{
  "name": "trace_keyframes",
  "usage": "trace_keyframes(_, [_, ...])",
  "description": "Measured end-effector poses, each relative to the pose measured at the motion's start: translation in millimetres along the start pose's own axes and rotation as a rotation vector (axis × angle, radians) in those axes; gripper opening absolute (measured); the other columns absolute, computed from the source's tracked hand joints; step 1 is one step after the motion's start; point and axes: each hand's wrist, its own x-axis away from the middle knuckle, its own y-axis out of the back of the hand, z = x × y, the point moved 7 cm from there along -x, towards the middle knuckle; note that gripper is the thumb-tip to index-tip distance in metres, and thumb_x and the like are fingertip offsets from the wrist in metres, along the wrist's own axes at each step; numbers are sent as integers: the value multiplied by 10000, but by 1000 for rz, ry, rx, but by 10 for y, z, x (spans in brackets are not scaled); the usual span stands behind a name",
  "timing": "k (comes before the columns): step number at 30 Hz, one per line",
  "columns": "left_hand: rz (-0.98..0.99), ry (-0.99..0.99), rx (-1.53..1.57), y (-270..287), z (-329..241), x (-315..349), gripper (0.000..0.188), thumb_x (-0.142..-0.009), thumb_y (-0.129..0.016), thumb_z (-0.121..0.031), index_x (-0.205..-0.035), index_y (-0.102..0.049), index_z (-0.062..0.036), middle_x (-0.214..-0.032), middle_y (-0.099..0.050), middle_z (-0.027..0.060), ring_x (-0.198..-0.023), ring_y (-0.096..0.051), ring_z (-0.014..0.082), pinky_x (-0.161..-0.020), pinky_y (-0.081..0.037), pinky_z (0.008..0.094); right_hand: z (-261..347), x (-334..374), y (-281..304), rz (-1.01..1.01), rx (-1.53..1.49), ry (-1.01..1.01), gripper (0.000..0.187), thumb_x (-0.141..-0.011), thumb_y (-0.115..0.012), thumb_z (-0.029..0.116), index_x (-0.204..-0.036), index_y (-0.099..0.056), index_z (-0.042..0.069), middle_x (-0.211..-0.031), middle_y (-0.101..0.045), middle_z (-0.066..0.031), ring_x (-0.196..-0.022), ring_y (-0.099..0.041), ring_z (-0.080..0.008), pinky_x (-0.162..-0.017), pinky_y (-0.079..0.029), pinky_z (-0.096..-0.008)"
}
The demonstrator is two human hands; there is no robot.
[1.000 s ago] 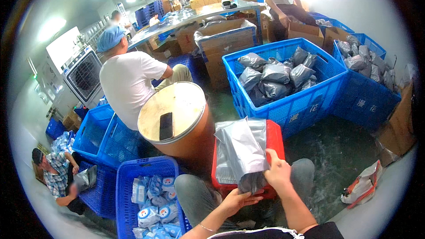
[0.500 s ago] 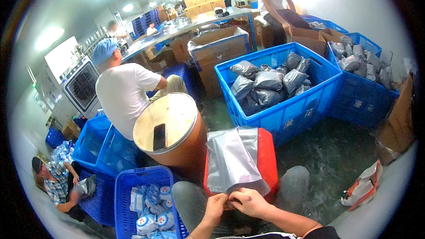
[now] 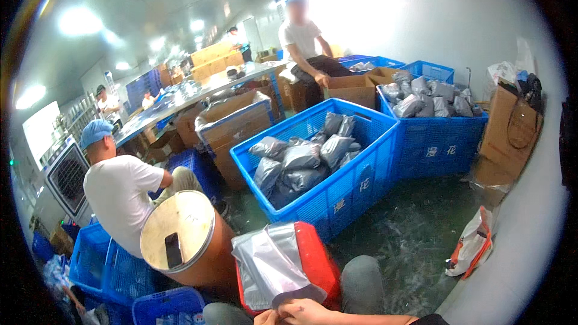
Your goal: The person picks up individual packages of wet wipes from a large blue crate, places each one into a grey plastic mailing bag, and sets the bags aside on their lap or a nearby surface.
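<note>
Over the red container (image 3: 318, 257), the air is open above the grey bags (image 3: 268, 262) as far back as its far edge; at its near edge the left hand (image 3: 267, 318) and right hand (image 3: 304, 311), close together, fill the way. The wooden-topped drum (image 3: 225, 241) crowds its left edge, with the left knee (image 3: 224, 314) by the near left corner and the right knee (image 3: 361, 283) beside the right edge. Past the far right corner, the wall of the blue crate (image 3: 379, 171) bars low passage; above its rim a hand could pass, down to the heaped packages (image 3: 302, 156). Right of the right knee, floor (image 3: 409, 235) lies open to the white-and-orange bag (image 3: 472, 244).
</note>
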Motion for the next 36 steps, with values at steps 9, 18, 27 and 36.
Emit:
trace_keyframes(9, [25, 99, 22, -7, 166, -70, 260, -975, -555, -224, -932, -665, 7, -838, -674, 68, -696, -616, 150, -610, -491, 295, -97, 108, -40, -93, 58, -36, 151, -854, -622, 187, -961, -644, 82, -920, -622, -214, -813, -620, -410, -715, -503, -487])
trace_keyframes(18, [81, 126, 126, -22, 198, -55, 270, -986, -558, -249, -973, -652, 4, -865, -678, 93, -732, -635, 184, -637, -514, 332, -88, 135, -28, -70, -4, -61, 145, -879, -616, 196, -977, -646, 93, -922, -610, -216, -831, -613, -416, -712, -501, -486])
trace_keyframes(27, [59, 129, 22, -117, -89, 50, 258, -1004, -527, -235, -956, -633, -5, -802, -665, 96, -707, -641, 192, -622, -517, 320, -97, 215, 469, -202, -318, -169, 139, -857, -698, 147, -911, -631, 38, -902, -619, -112, -856, -608, -246, -777, -494, -348])
trace_keyframes(36, [-2, 223, 93, -214, -300, 176, 257, -1010, -504, -229, -930, -610, -9, -805, -705, 154, -510, -584, 161, -407, -401, 259, -952, 864, 1851, -920, -638, -324, 117, -875, -687, 32, -872, -578, 74, -778, -631, -19, -675, -596, -95, -589, -492, -251])
